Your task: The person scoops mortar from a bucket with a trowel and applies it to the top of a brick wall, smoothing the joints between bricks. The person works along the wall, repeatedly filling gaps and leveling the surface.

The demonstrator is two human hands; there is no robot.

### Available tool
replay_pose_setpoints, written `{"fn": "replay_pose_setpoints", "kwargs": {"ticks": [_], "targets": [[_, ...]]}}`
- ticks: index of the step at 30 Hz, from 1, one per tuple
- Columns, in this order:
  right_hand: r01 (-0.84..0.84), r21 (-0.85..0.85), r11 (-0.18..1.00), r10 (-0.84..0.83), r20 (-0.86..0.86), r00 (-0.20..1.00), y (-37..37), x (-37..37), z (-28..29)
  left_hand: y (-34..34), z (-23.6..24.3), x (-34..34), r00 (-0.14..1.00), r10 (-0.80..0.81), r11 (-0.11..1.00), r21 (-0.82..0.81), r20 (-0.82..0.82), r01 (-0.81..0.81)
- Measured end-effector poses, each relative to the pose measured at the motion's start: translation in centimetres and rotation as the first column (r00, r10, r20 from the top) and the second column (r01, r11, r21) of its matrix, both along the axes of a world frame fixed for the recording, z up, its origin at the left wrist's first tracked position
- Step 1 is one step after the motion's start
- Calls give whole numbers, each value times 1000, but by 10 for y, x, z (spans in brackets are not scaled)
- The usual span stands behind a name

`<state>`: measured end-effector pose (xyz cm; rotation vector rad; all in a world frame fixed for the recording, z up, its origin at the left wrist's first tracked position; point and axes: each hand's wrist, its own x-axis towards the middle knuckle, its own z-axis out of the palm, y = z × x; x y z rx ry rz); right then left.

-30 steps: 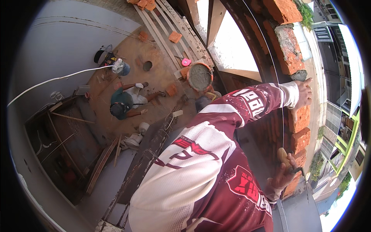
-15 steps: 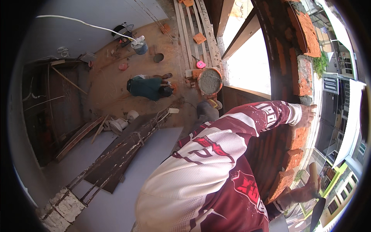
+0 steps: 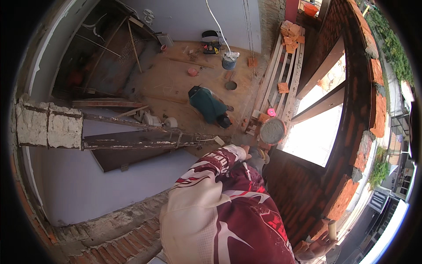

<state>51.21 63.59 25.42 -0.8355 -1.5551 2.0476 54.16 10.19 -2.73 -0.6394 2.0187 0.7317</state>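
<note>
My left hand reaches out ahead, away from the wall, with its fingers loosely stretched and nothing visible in them. It is close to a grey shape that looks like clothing or a shoe, and short of the round bucket of wet mortar. At the lower right, my right hand grips a trowel by its wooden handle. The trowel's blade is mostly hidden. That hand is beside the unfinished orange brick wall, whose top course has grey mortar between bricks.
Far below, a person in a green shirt crouches on the brown floor. Planks carry stacked bricks and a pink tape measure. Rusty rebar juts from a concrete column. Outside the wall is a drop toward buildings.
My view has swung left. My left hand has come off the top of the brick wall and moved left, toward the mortar bucket. My right hand still holds the trowel by the wall.
</note>
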Motion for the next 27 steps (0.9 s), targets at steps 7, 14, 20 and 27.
{"fn": "replay_pose_setpoints", "kwargs": {"ticks": [7, 14, 20, 27], "targets": [[65, 76, 995, -60, -61, 996, -4, -1, -8, -89, -23, 94, 928, 325, 924, -272, 183, -270], [154, 244, 957, -114, -171, 979, -4, 4, 20, -36, -52, 67, 933, 282, 950, -75, -223, -305], [119, 675, 728, 121, -298, 947, -31, 23, 73, -16, -64, 77, 879, 283, 957, 52, -385, -285], [-70, 696, 715, 394, -318, 862, -117, 30, 96, -30, -28, 131, 941, 190, 977, -43, -282, -210]]}}
